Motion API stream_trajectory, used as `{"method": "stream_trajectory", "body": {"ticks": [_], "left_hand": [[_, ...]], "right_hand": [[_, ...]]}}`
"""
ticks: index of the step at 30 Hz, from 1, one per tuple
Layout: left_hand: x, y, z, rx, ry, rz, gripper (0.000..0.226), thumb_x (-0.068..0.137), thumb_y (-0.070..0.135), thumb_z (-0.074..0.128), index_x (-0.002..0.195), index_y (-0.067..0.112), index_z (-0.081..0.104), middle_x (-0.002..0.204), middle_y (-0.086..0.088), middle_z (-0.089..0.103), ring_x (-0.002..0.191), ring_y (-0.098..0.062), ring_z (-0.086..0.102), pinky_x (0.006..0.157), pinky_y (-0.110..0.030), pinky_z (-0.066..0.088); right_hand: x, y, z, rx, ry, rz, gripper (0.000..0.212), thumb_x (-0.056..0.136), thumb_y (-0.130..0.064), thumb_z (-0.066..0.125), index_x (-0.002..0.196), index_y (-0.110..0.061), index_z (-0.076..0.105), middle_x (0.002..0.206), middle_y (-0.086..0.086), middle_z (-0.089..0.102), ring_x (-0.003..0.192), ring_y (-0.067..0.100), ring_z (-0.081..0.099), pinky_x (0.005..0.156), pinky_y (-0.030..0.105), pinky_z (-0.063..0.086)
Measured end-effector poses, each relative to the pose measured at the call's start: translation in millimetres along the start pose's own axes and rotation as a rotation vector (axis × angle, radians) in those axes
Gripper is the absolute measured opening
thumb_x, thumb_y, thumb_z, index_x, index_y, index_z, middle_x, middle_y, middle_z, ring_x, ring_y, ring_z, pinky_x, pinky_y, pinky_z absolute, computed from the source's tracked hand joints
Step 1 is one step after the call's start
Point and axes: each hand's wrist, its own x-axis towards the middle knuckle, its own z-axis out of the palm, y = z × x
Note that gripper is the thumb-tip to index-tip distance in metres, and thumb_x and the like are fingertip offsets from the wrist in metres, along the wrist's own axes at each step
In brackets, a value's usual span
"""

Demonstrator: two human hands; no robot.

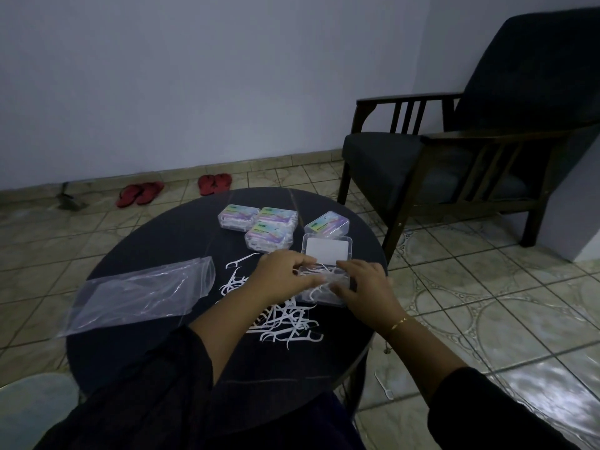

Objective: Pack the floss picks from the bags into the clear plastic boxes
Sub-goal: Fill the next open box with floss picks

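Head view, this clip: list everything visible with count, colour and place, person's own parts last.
closed boxes: four, clear with colourful labels, far side of table
open box: one, clear, lid raised, under both hands, picks inside
loose floss picks: a pile, white, table centre
plastic bag: one, clear, lying flat on table's left
table: one, round, dark
fallen floss pick: one, white, floor right of table
sandals: two pairs, red, floor by wall
armchair: one, dark wood with dark cushions, right
floor: beige patterned tiles
bracelet: one, gold, right wrist
left hand: fingers pinching picks at open box
right hand: fingers curled on open box
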Motion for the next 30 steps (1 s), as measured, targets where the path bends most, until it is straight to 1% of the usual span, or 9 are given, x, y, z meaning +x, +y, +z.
{"method": "stream_trajectory", "body": {"ticks": [1, 3, 8, 13, 17, 20, 22, 26, 30], "left_hand": [[-2, -1, -1, 0.123, -0.037, 0.016, 0.062, 0.073, 0.063, 0.067, 0.126, 0.031, 0.060, 0.128, 0.009, 0.056, 0.118, -0.009, 0.048, 0.104, -0.036, 0.034], [-5, 0, -1, 0.228, -0.084, 0.046, 0.065, 0.072, 0.063, 0.068, 0.129, 0.034, 0.057, 0.134, 0.009, 0.048, 0.126, -0.012, 0.039, 0.108, -0.038, 0.025], [0, -1, -2, 0.108, -0.165, 0.080, 0.044, 0.091, 0.034, 0.062, 0.133, 0.025, 0.055, 0.132, 0.002, 0.045, 0.124, -0.015, 0.039, 0.108, -0.034, 0.033], [2, 2, 0, 0.075, -0.175, 0.091, 0.042, 0.095, 0.023, 0.057, 0.136, 0.020, 0.052, 0.134, 0.000, 0.045, 0.124, -0.016, 0.040, 0.108, -0.033, 0.034], [-2, 5, 5, 0.115, -0.094, 0.092, 0.051, 0.096, 0.027, 0.054, 0.145, 0.022, 0.039, 0.147, 0.004, 0.036, 0.135, -0.017, 0.029, 0.110, -0.032, 0.022], [-7, 3, 4, 0.203, -0.066, 0.012, 0.058, 0.098, 0.031, 0.044, 0.151, 0.023, 0.020, 0.157, 0.007, 0.018, 0.143, -0.014, 0.011, 0.112, -0.038, 0.010], [-11, -1, 4, 0.292, -0.066, -0.062, 0.061, 0.099, 0.034, 0.036, 0.153, 0.019, 0.010, 0.160, 0.005, 0.008, 0.146, -0.013, 0.002, 0.113, -0.041, 0.006], [-16, -8, 11, 0.377, -0.099, -0.155, 0.057, 0.101, 0.038, 0.023, 0.152, 0.014, 0.014, 0.161, 0.002, 0.007, 0.146, -0.013, -0.001, 0.112, -0.043, 0.007], [-20, -9, 16, 0.338, -0.079, -0.139, 0.052, 0.103, 0.035, 0.021, 0.152, 0.020, 0.017, 0.160, 0.007, 0.009, 0.146, -0.011, 0.002, 0.111, -0.042, 0.007]], "right_hand": [[0, -1, -1, -0.032, -0.022, 0.000, 0.052, 0.092, -0.043, 0.053, 0.141, -0.028, 0.042, 0.145, -0.006, 0.040, 0.131, 0.017, 0.029, 0.107, 0.039, 0.030], [0, -4, -1, -0.057, -0.043, 0.001, 0.052, 0.092, -0.045, 0.052, 0.140, -0.029, 0.042, 0.145, -0.008, 0.039, 0.131, 0.017, 0.028, 0.106, 0.039, 0.029], [3, -7, -3, -0.102, -0.058, -0.034, 0.041, 0.096, -0.037, 0.047, 0.138, -0.033, 0.045, 0.144, -0.012, 0.039, 0.129, 0.016, 0.030, 0.099, 0.036, 0.028], [2, -10, -2, -0.116, -0.065, -0.039, 0.044, 0.098, -0.028, 0.044, 0.141, -0.035, 0.039, 0.146, -0.012, 0.037, 0.130, 0.016, 0.028, 0.099, 0.037, 0.027], [4, -13, -2, -0.059, -0.029, 0.011, 0.054, 0.095, -0.027, 0.046, 0.146, -0.029, 0.031, 0.150, -0.006, 0.031, 0.135, 0.016, 0.023, 0.104, 0.038, 0.023], [5, -14, -3, -0.075, -0.021, -0.005, 0.053, 0.097, -0.035, 0.040, 0.148, -0.027, 0.027, 0.152, -0.007, 0.027, 0.136, 0.015, 0.019, 0.104, 0.037, 0.021], [5, -14, -1, -0.150, -0.042, -0.044, 0.052, 0.099, -0.043, 0.034, 0.148, -0.028, 0.025, 0.154, -0.011, 0.024, 0.136, 0.014, 0.018, 0.102, 0.037, 0.021], [2, -13, 4, -0.272, -0.049, -0.076, 0.051, 0.098, -0.051, 0.032, 0.144, -0.030, 0.033, 0.151, -0.013, 0.029, 0.136, 0.014, 0.019, 0.101, 0.038, 0.023], [-2, -12, 9, -0.109, 0.101, 0.012, 0.056, 0.092, -0.051, 0.047, 0.143, -0.030, 0.036, 0.150, -0.007, 0.029, 0.136, 0.017, 0.021, 0.107, 0.039, 0.023]]}}
